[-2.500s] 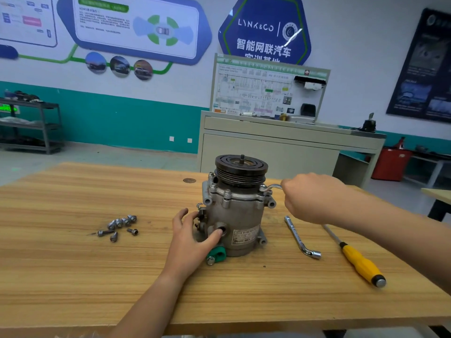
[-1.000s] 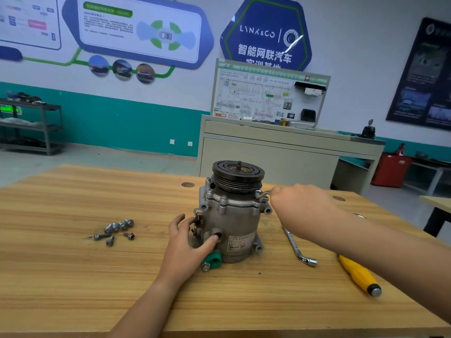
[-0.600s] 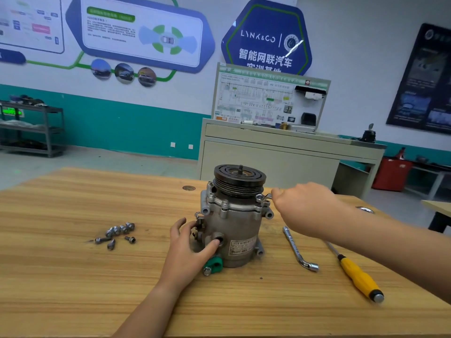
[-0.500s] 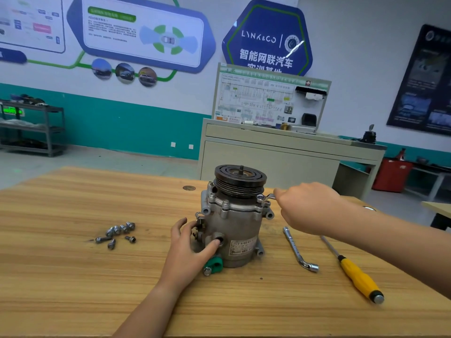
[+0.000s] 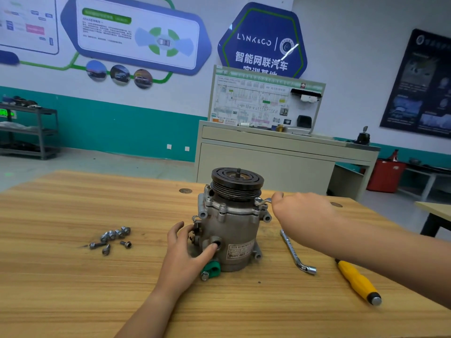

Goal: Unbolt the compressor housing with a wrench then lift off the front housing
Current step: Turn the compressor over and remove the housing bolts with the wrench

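I've got one view: head-worn wide-angle, facing forward and down across the desk (image 5: 61,289), close to the compressor (image 5: 234,230), which sits mid-frame; the wall (image 5: 346,45) well behind the compressor fills the upper part.

White-and-teal wall (image 5: 122,123), grey cabinet (image 5: 263,164), metal shelving (image 5: 36,132), wooden table (image 5: 61,276)
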The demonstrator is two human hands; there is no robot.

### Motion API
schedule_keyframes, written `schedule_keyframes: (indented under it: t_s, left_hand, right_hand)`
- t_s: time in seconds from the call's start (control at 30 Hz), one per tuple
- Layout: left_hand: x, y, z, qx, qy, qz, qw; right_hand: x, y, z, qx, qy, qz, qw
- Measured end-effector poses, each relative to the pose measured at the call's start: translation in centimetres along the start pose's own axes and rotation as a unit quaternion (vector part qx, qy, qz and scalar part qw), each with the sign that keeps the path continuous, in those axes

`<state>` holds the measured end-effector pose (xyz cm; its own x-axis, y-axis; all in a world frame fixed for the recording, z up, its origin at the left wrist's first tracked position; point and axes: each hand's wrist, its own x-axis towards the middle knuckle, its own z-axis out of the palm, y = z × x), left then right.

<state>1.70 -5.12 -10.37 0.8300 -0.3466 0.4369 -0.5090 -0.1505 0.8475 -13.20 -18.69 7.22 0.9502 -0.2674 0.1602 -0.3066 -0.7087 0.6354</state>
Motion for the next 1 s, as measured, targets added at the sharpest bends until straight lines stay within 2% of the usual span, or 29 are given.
schedule_keyframes:
  t_s: [0.1, 0.17, 0.23, 0.3, 0.4, 0.53, 0.63, 0.73, 1.0]
  left_hand:
    - [0.0, 0.1, 0.0, 0.008, 0.003, 0.002, 1.0]
    - [0.0, 0.1, 0.0, 0.015, 0.001, 0.001, 1.0]
    - [0.0, 0.0, 0.1, 0.016, 0.003, 0.0, 1.0]
    - [0.1, -0.1, 0.0, 0.016, 0.009, 0.009, 1.0]
    - [0.3, -0.2, 0.1, 0.015, 0.001, 0.007, 1.0]
    - [0.5, -0.5, 0.2, 0.017, 0.005, 0.014, 1.0]
    - [0.4, -0.4, 0.3, 0.016, 0.005, 0.015, 1.0]
    - [0.4, -0.4, 0.2, 0.017, 0.007, 0.013, 1.0]
    - [0.3, -0.4, 0.2, 0.003, 0.012, 0.022, 1.0]
  right_hand:
    - [-0.2, -0.2, 0.6, -0.05, 0.006, -0.114, 0.992]
    - [-1.2, -2.0, 2.0, -0.063, -0.062, -0.209, 0.974]
    - [-2.0, -4.3, 3.9, -0.027, -0.128, -0.248, 0.96]
    - [-1.9, -5.2, 5.0, 0.066, -0.127, -0.209, 0.967]
    - [-1.4, -3.7, 4.6, 0.194, -0.063, -0.125, 0.971]
    - [-1.5, -1.2, 2.8, 0.278, 0.025, -0.043, 0.959]
    - [-0.8, 0.7, 2.4, 0.267, 0.051, 0.042, 0.961]
    - [0.0, 1.3, 2.6, 0.209, 0.049, 0.074, 0.974]
    - [1.2, 0.7, 0.6, 0.056, -0.013, 0.031, 0.998]
